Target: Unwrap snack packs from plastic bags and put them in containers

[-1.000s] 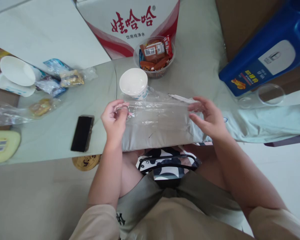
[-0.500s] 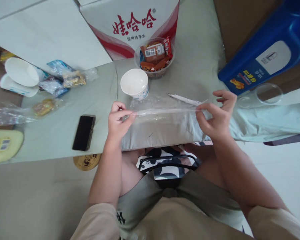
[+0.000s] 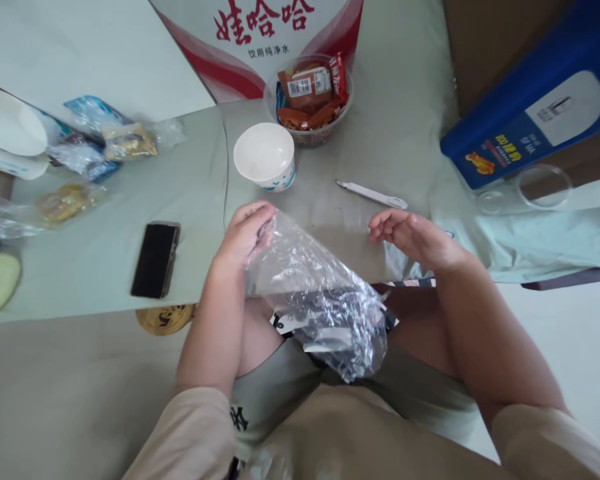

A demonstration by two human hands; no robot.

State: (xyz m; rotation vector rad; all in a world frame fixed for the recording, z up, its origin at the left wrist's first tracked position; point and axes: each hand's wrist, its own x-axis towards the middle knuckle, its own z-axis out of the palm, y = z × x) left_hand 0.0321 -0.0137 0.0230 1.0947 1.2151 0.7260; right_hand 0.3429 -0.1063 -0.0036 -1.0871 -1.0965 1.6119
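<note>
A crinkled clear plastic bag (image 3: pixel 325 287) hangs from my left hand (image 3: pixel 250 233), whose fingers pinch its upper corner. Its lower end droops past the table's front edge, over my lap. My right hand (image 3: pixel 415 237) is apart from the bag, with its fingers loosely extended and nothing in them. Just beyond that hand lies a white utility knife (image 3: pixel 373 194). A white paper cup (image 3: pixel 265 157) stands behind my left hand, and a clear round bowl (image 3: pixel 313 139) of wrapped snacks is next to it.
On the cloth-covered table (image 3: pixel 195 187), a black phone (image 3: pixel 155 260) lies at the left. Wrapped snacks (image 3: pixel 130 140) and paper cups (image 3: pixel 10 127) are farther left. A blue bottle (image 3: pixel 525 127) and a clear plastic cup (image 3: pixel 545 190) occupy the right. A white-red box (image 3: pixel 265 60) stands behind.
My right hand has let go of the plastic, which was stretched between both hands. It now hangs from my left hand over my lap. The view has shifted slightly.
</note>
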